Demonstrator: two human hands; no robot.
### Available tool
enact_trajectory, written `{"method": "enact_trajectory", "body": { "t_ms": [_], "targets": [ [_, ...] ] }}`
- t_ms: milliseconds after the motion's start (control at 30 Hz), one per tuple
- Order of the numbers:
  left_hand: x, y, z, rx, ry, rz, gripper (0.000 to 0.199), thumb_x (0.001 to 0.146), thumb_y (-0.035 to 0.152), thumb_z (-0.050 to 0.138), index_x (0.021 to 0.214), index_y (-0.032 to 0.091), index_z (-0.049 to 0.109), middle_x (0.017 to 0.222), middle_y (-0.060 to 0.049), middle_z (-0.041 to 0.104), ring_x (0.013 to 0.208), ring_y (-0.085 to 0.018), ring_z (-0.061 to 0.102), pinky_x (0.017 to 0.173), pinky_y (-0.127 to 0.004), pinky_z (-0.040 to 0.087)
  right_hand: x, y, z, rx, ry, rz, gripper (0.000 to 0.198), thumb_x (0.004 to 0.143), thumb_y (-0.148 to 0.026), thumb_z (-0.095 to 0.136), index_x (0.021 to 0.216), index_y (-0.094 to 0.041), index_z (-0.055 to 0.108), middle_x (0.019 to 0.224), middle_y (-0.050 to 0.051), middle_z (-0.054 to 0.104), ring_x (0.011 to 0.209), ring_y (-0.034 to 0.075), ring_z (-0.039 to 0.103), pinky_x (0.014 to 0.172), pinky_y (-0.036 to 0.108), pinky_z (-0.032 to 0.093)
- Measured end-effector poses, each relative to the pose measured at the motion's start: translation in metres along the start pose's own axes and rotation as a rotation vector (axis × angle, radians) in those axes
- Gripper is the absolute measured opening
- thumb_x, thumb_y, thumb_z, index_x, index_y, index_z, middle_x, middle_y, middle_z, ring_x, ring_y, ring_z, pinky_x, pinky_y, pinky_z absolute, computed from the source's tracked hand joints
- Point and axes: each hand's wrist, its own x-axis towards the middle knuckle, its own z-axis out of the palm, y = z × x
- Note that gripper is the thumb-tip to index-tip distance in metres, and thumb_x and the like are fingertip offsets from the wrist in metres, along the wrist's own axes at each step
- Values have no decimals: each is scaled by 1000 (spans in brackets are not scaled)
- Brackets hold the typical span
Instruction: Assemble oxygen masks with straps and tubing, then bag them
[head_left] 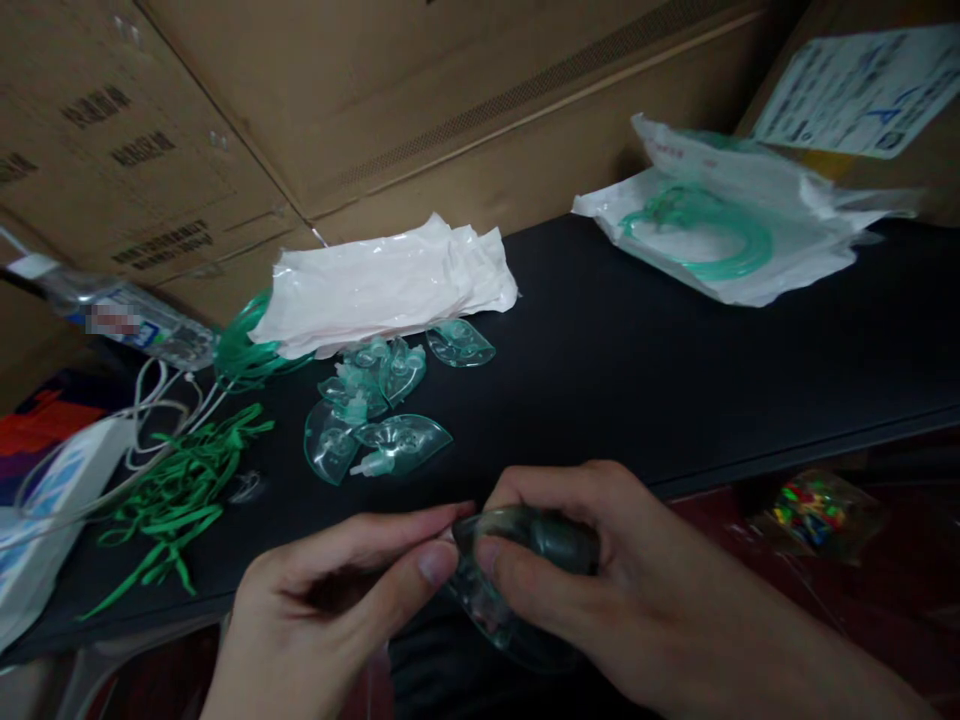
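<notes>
A clear green oxygen mask (517, 640) is held just in front of the table's near edge. My right hand (577, 560) is closed round its body, with the thumb pressed on the near side. At the mask's left tip, my left hand (352, 580) pinches the edge between thumb and forefinger. Whether a small part is also caught in that pinch is hidden by the fingertips. Beyond my hands, several similar masks (405, 440) lie in a loose group on the black table (600, 390). Green elastic straps (187, 480) are heaped to their left.
White packets (382, 285) are stacked behind the masks, beside coiled green tubing (247, 340). Another open packet (720, 230) with tubing lies at the back right. A bottle (142, 315), white cables and a power strip (67, 510) occupy the left. Cardboard boxes (450, 110) stand behind.
</notes>
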Motion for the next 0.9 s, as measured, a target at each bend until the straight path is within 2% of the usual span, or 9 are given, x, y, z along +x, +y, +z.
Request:
{"method": "enact_trajectory", "body": {
  "t_ms": [167,333,433,567,800,900],
  "targets": [
    [-4,1,-4,-50,-55,-21,16,54,24,92,69,28,86,68,-2,82,67,-22,80,62,-19,63,-6,-4,4,-15,-13,-26,21,92,-27,54,74,-19,59,64,-5,47,59,10,40,49,22,30],
    [-8,2,-5,-11,-34,0,15,55,26,92,69,27,86,72,-2,83,70,-24,80,64,-21,64,-10,-6,3,-26,-3,-46,21,92,-27,55,73,-19,57,62,-6,43,56,9,37,46,22,28],
    [-12,3,-3,-20,-10,-13,15,55,26,92,69,28,86,66,-1,82,66,-22,79,63,-20,63,-11,-8,4,-30,7,-62,21,92,-26,55,71,-19,56,60,-7,41,55,9,37,44,21,27],
    [-15,4,-2,-60,-1,-29,15,53,26,92,66,29,85,59,1,78,65,-22,79,63,-21,64,-13,-8,8,-33,-2,-79,21,93,-28,54,75,-18,60,64,-5,46,59,10,41,47,21,30],
    [-17,3,-7,-20,-32,-27,14,55,26,91,68,28,85,65,0,81,67,-24,80,64,-24,65,-20,-4,8,-42,-5,-33,24,96,-36,55,85,-19,68,73,-2,55,65,12,47,51,20,35],
    [-19,1,-8,-26,-57,-15,13,57,25,90,68,28,85,64,0,81,67,-24,80,63,-23,65,-22,-2,7,-87,1,-75,24,97,-36,57,86,-20,70,74,-2,58,67,12,50,55,19,40]
  ]
}}
